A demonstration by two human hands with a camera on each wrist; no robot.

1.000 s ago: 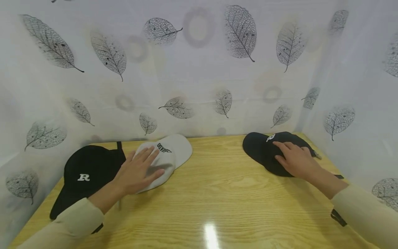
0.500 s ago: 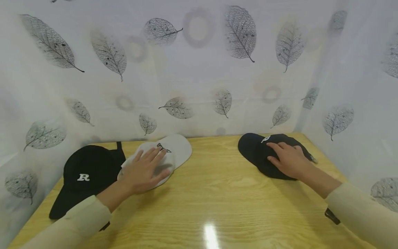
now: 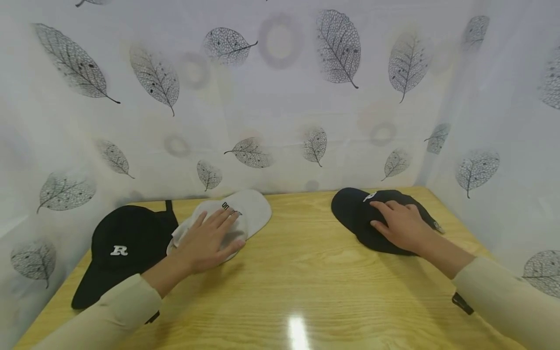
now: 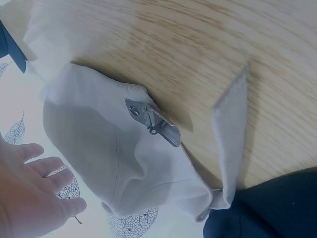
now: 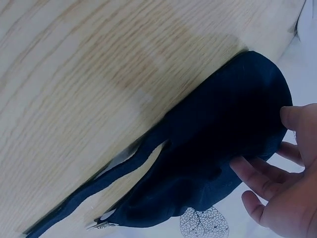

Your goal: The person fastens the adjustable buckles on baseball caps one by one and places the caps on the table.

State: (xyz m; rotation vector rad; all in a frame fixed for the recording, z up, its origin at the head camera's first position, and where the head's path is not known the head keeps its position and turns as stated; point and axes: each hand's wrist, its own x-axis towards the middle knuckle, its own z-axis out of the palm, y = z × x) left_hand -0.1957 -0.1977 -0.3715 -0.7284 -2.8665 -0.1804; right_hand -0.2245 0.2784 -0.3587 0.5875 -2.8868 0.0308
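Observation:
My left hand (image 3: 207,243) hovers with spread fingers over a white cap (image 3: 255,209), and in the left wrist view a gap shows between the hand (image 4: 29,191) and the cap (image 4: 94,134). That cap has dark lettering on its front, a metal buckle (image 4: 153,124) and a loose strap (image 4: 230,139) at the back. Over at the right, my right hand (image 3: 402,226) rests on the crown of a dark navy cap (image 3: 350,209) with a white emblem. In the right wrist view its loosely bent fingertips touch the cap (image 5: 213,129), whose back strap (image 5: 99,183) lies on the wood.
A black cap (image 3: 127,228) with a white letter R lies at the left, next to the white cap. The wooden table (image 3: 297,272) spans between the caps. A white curtain (image 3: 280,107) with leaf prints stands behind and at both sides.
The navy cap has slid a little to the left together with my right hand. My left hand has shifted slightly right and nearer. The black cap keeps its place.

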